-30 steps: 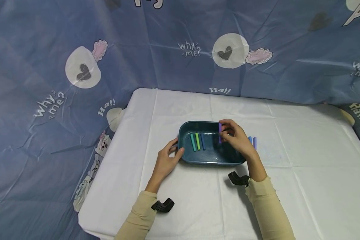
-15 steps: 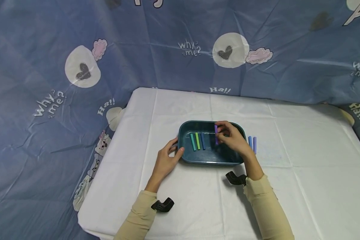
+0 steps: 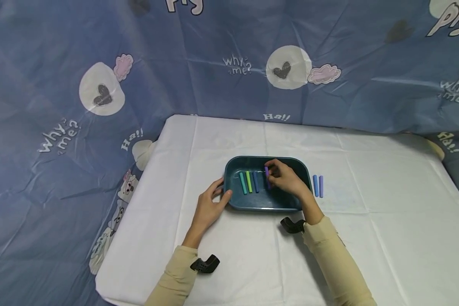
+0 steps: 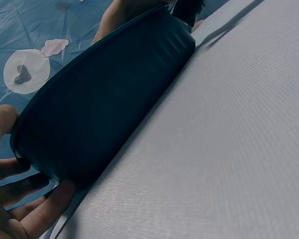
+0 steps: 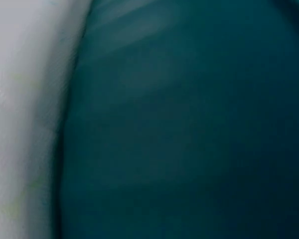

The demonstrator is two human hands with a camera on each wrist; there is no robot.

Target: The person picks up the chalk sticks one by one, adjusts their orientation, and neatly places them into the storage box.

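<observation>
On white cloth [image 3: 245,259], the left hand [image 3: 209,207] grips a teal tray [image 3: 260,208] while the right hand [image 3: 287,179], apparently placing its pinched purple stick [image 3: 266,171], should gently release.

Blue cartoon-print fabric [image 3: 199,76] around a white-clothed surface [image 3: 390,182].
The fabric, wrinkled, rises behind the surface and falls past its left and right sides. Above the surface's far edge are a white disc [image 3: 296,59] with a grey heart, a pink cloud print [image 3: 324,74] beside it, "why me?" lettering [image 3: 236,64] and, lower, "Ha!!" lettering [image 3: 276,117]. Small cartoon animals [image 3: 118,214] run down the surface's left edge; "pig" lettering [image 3: 453,18] stands high beyond its far right corner. Fold creases cross the surface's white cloth.
</observation>
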